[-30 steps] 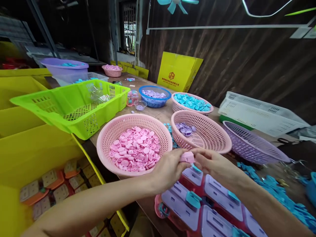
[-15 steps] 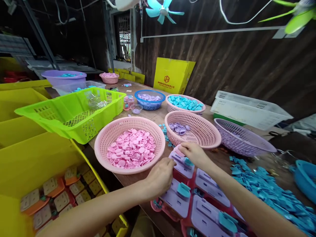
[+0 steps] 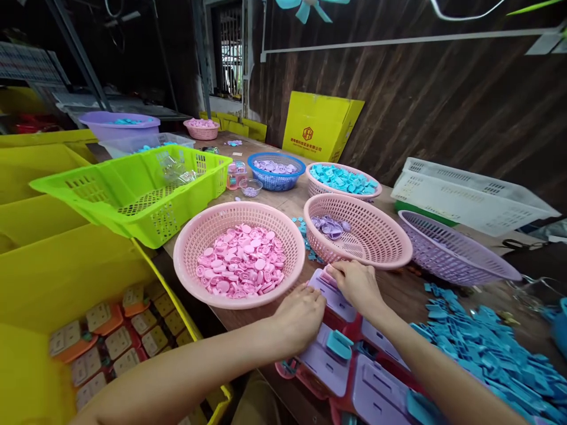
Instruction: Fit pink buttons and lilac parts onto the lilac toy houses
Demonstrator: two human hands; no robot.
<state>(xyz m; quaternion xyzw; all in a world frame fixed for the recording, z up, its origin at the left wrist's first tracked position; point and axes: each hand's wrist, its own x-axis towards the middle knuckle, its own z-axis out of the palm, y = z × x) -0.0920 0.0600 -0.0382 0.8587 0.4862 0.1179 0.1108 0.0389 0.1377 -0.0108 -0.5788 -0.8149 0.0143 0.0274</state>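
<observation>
pink piece (image 3: pixel 326 275), under right fingers (image 3: pixel 339 268), (on purple lid (image 3: pixel 339 303))

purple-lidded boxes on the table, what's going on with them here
A person is working on the farthest of the purple-lidded plastic boxes. The right hand touches a small pink plastic piece on its lid, while the left hand is at the lid's left side. A round pink plastic basket of pink pieces stands to the left; loose blue plastic pieces lie to the right.

Bare forearms (image 3: pixel 199 369), seemingly khaki trousers (image 3: pixel 256 402)
</observation>
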